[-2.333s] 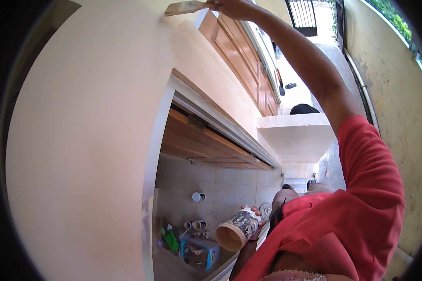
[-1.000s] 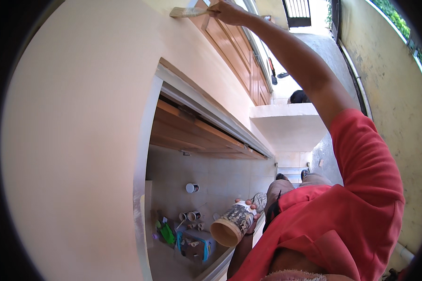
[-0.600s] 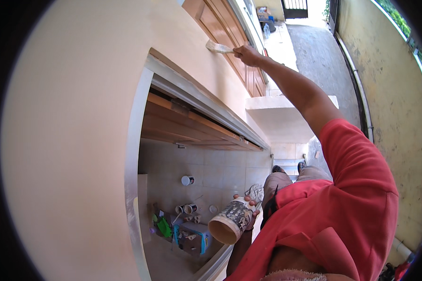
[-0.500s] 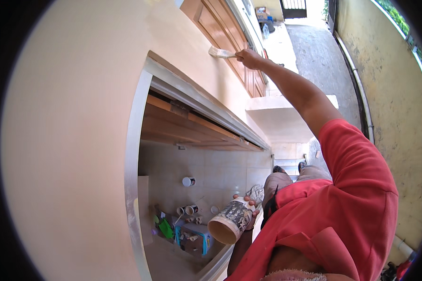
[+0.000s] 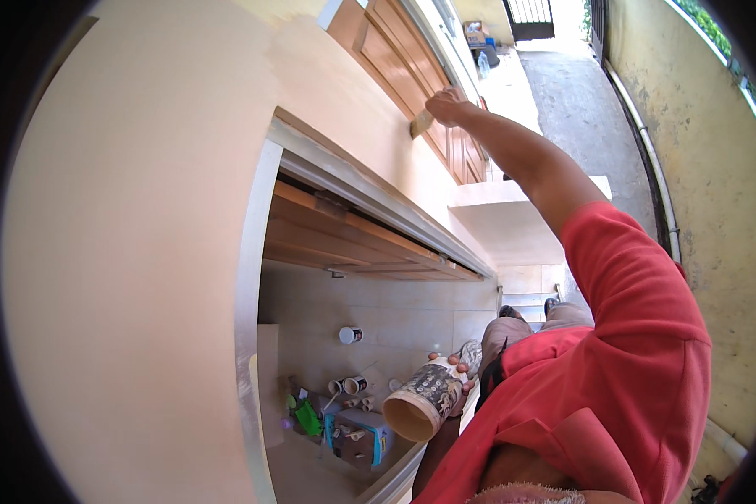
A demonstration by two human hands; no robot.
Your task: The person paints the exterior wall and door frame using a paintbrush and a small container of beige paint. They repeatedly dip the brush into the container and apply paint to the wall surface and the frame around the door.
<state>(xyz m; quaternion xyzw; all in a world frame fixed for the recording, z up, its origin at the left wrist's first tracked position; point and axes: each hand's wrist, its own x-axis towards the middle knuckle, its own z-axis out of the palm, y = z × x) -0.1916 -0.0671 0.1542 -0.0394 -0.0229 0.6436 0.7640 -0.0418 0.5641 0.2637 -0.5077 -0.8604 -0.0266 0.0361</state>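
Note:
In my right hand, stretched far out with the fingers closed, is a paintbrush. Its pale bristles meet the peach wall close to a brown panelled wooden door; the handle is mostly hidden by the hand. Down near my waist, my left hand grips a paint can from behind, fingertips over its side. The can is tilted, its open mouth toward the lower left. Its cream inside shows, and dark smeared print covers the outside. How much paint it holds I cannot tell.
Beside me an opening with a grey frame shows a wooden door leaf and a tiled floor below. On that floor lie a white can, a box with blue edges and a green object. A pale ledge juts out under my right arm.
The brush has swung from pointing left to pointing down-left, its bristles shifting right and downward along the wall. My left hand keeps its grip on the can. The whole view has shifted slightly.

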